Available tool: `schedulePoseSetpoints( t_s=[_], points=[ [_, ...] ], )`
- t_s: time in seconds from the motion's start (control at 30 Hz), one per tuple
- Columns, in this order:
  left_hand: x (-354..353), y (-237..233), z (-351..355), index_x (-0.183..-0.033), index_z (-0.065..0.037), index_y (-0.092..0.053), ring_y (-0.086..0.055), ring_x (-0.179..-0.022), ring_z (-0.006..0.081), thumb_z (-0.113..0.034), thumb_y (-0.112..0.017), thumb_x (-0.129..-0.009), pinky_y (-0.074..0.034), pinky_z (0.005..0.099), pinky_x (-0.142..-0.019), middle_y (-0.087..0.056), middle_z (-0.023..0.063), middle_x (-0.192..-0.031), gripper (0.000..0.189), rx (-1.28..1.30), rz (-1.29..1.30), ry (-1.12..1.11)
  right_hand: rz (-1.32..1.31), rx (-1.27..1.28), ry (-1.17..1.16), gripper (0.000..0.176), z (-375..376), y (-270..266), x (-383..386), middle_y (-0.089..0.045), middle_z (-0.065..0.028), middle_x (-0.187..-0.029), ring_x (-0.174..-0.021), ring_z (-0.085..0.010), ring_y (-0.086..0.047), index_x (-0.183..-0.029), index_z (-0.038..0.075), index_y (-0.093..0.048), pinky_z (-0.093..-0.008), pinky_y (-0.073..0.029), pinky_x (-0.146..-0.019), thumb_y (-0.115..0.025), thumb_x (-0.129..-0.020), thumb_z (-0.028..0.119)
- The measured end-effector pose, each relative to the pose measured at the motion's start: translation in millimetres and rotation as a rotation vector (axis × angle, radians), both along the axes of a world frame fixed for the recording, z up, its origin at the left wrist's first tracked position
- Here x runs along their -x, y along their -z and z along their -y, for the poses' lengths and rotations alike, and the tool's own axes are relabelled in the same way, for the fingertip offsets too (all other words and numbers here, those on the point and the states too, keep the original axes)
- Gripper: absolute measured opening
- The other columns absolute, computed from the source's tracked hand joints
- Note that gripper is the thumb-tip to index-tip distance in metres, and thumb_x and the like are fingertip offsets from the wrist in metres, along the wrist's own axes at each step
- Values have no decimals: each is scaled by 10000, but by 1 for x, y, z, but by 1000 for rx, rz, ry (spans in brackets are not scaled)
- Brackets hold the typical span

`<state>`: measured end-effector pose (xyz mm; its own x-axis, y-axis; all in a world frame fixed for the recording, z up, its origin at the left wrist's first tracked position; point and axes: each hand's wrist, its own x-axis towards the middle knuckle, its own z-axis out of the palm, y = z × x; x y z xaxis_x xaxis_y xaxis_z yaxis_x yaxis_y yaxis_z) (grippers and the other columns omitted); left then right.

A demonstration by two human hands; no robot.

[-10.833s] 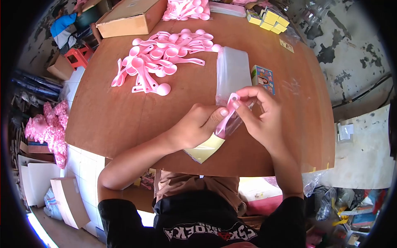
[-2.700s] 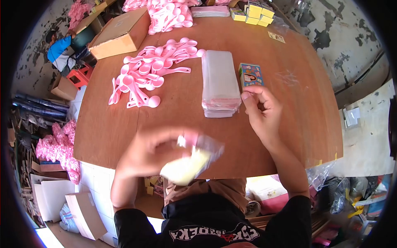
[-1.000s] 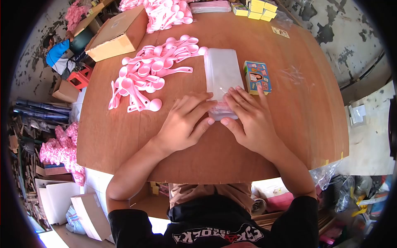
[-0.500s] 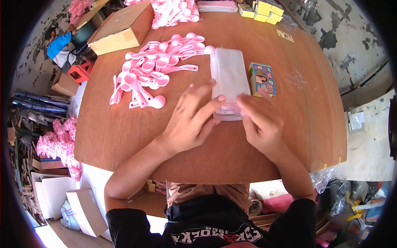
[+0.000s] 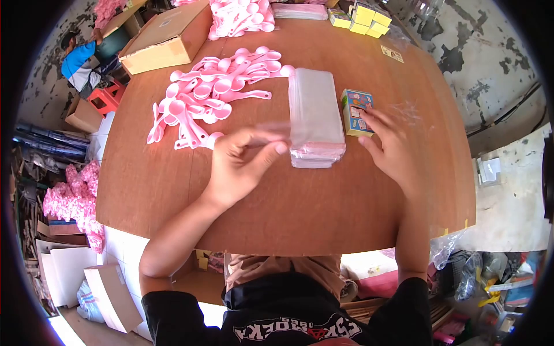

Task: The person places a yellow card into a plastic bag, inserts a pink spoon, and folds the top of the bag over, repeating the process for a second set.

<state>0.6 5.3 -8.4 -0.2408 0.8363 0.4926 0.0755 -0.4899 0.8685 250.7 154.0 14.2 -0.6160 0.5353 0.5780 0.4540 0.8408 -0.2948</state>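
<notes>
Desk (image 5: 288,213) bearing plastic sleeves (image 5: 317,109) and small box (image 5: 354,102)
Sleeves look slippery, best edge-pinched; left hand's (image 5: 235,170) blurred grip: cannot tell. Box looks light, crushable, best side-held; right hand's (image 5: 398,154) open grip touches it.

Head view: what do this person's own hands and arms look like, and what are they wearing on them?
The left hand and right hand show no gloves, rings or watch. The forearms are uncovered. Plain black short sleeves end near the elbows, part of a black shirt with white lettering and a small red mark across it.
</notes>
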Motion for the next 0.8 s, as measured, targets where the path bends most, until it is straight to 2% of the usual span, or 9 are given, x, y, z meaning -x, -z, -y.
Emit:
schedulePoseSetpoints(
  t_s=[0.07,0.13,0.27,0.33,0.47,0.53,0.67,0.77,0.8],
  points=[
    [8,2,-3,-972,21,-639,-688,-907,169,-18,-654,-903,-564,289,-789,-716,111,-923,81,51,62,17,119,-68,-3,331,-9,4,-6,-658,-174,-1133,-993,-318,-641,-1125,-16,-647,-380,-527,-828,-699,-805,48],
    [13,2,-4,-1034,27,-614,-695,-871,182,-38,-654,-908,-570,299,-789,-713,124,-943,148,142,175,29,52,137,1,278,-12,4,-7,-662,-174,-1126,-1008,-323,-634,-1079,-19,-665,-378,-515,-859,-696,-810,41],
    [13,-3,-3,-1076,27,-605,-695,-851,170,-50,-661,-907,-579,297,-751,-712,120,-937,194,244,229,-1,32,154,-3,227,-15,6,-10,-676,-166,-1093,-989,-321,-639,-1026,-32,-679,-371,-518,-853,-695,-811,39],
    [12,-4,-2,-1087,34,-619,-692,-832,151,-90,-662,-915,-586,298,-717,-713,110,-931,216,269,191,-24,11,147,-2,186,-15,5,-10,-690,-162,-1023,-933,-318,-649,-988,-29,-689,-363,-518,-818,-690,-822,54],
    [9,-8,0,-1049,37,-658,-686,-805,132,-115,-652,-926,-582,287,-695,-714,96,-899,195,344,223,-13,-15,79,33,146,-8,-3,-3,-693,-146,-959,-867,-306,-656,-948,-11,-692,-363,-511,-749,-686,-832,77],
    [11,-4,1,-972,35,-694,-679,-782,118,-128,-649,-930,-570,269,-692,-712,83,-855,174,366,144,30,-37,60,183,105,-3,-7,-2,-690,-129,-908,-816,-286,-652,-897,8,-689,-364,-497,-691,-685,-841,96],
    [10,0,0,-942,31,-706,-677,-765,112,-107,-653,-923,-556,250,-715,-710,78,-838,149,369,123,73,-58,23,161,71,-8,-4,-3,-686,-111,-872,-760,-275,-640,-871,32,-690,-349,-490,-658,-689,-836,93],
    [11,3,-1,-957,32,-706,-677,-762,112,-94,-650,-920,-558,253,-719,-711,78,-850,142,420,126,100,1,-38,136,81,-4,-5,-4,-679,-108,-828,-717,-224,-636,-877,28,-687,-317,-485,-646,-689,-856,106],
    [11,2,-1,-957,32,-706,-677,-762,112,-94,-650,-920,-558,253,-719,-711,78,-850,142,419,126,100,-244,19,162,101,-1,-3,-1,-682,-94,-824,-720,-186,-630,-902,16,-685,-302,-483,-654,-684,-875,114]
  ],
)
